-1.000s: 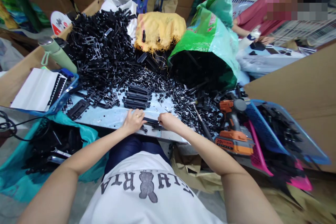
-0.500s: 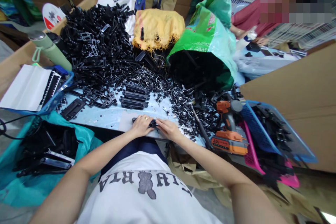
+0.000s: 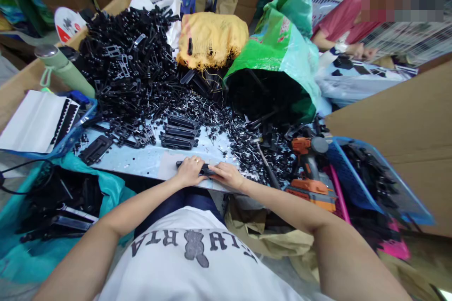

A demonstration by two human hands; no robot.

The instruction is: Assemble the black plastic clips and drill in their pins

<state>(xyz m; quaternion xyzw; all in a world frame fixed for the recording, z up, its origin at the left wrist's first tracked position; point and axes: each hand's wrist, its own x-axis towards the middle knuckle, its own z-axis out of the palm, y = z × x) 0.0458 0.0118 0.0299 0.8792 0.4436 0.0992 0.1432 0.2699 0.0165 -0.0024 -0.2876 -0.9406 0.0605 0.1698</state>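
Observation:
At the front edge of the table, my left hand [image 3: 190, 171] is closed over a long black plastic part [image 3: 205, 168] lying crosswise. My right hand [image 3: 227, 174] pinches the right end of the same part, fingers pressed together. Much of the part is hidden under both hands. Just beyond them lies a row of several similar black plastic parts [image 3: 179, 132], set side by side. Small black pieces and metal pins [image 3: 243, 146] are scattered to the right of that row. A hammer [image 3: 267, 164] rests among them.
An orange cordless drill [image 3: 310, 174] stands at the right by a blue basket [image 3: 379, 183]. Black parts [image 3: 123, 70] are heaped at the back left. Behind are a green sack [image 3: 278, 51] and a yellow sack [image 3: 213, 37]. Another person's hands [image 3: 362, 51] show at the far right.
My right hand has shifted slightly on the black plastic part; my left hand stays over it. The view has moved a little. The other person's hands have come up and together.

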